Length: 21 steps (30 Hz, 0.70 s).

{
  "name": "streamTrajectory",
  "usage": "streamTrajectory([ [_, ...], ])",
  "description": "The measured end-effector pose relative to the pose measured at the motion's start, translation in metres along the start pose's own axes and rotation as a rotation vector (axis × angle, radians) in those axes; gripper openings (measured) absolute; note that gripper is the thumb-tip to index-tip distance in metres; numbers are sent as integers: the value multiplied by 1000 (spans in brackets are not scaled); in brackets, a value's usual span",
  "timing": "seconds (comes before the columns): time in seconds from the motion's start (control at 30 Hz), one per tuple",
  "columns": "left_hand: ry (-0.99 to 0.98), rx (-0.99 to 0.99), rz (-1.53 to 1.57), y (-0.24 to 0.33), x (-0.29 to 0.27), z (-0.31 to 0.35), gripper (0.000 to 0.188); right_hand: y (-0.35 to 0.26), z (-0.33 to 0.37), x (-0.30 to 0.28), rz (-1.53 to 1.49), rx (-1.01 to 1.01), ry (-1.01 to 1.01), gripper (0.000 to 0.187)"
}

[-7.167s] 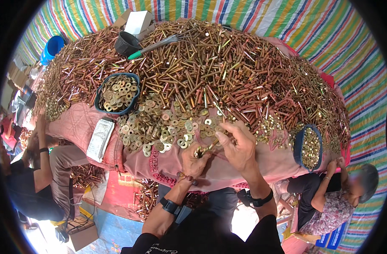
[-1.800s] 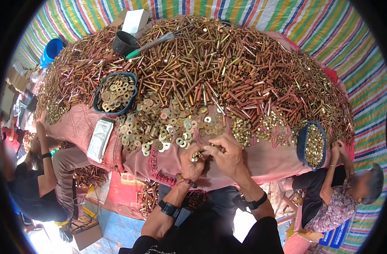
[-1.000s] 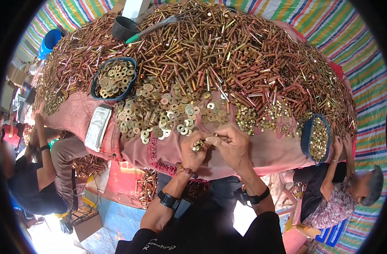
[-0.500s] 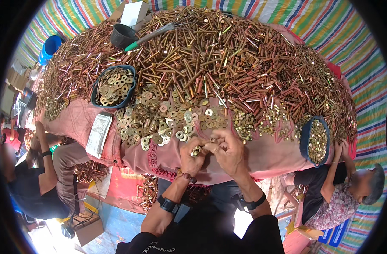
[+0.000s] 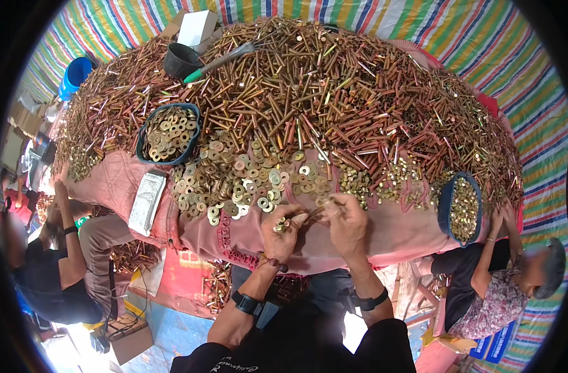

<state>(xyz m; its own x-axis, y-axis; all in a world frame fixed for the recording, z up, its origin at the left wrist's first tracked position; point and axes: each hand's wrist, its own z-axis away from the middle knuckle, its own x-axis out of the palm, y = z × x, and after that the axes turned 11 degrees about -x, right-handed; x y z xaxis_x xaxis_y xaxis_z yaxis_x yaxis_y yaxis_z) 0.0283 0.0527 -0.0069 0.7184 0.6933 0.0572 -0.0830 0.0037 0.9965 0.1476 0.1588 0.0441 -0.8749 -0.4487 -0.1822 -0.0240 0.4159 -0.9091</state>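
Head view: the right hand (image 5: 347,224) has eased off the left hand (image 5: 279,241), apparently leaving the bolts (image 5: 281,225) in the left's curled grip above pink cloth (image 5: 399,231); the right's grip is too blurred to tell.

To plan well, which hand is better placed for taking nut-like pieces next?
Probably the right hand: nearer the nut-like pieces, though its fingers may hold something; the left hand holds several metal parts.

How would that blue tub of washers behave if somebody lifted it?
The blue tub would probably feel heavy for its size, since metal-looking washers fill it. Heaped loose, they might spill if it tips.
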Motion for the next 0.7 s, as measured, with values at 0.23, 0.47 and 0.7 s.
streamTrajectory([
  [0.23,-47,15,-19,0,-4,4,49,-1,14,-31,-181,473,-439,22],
  [0.47,68,-56,20,5,-8,1,20,5,-14,-28,397,-28,-292,18],
  [0.7,16,53,-149,12,-2,-7,34,22,-58,-20,779,-149,-431,20],
])
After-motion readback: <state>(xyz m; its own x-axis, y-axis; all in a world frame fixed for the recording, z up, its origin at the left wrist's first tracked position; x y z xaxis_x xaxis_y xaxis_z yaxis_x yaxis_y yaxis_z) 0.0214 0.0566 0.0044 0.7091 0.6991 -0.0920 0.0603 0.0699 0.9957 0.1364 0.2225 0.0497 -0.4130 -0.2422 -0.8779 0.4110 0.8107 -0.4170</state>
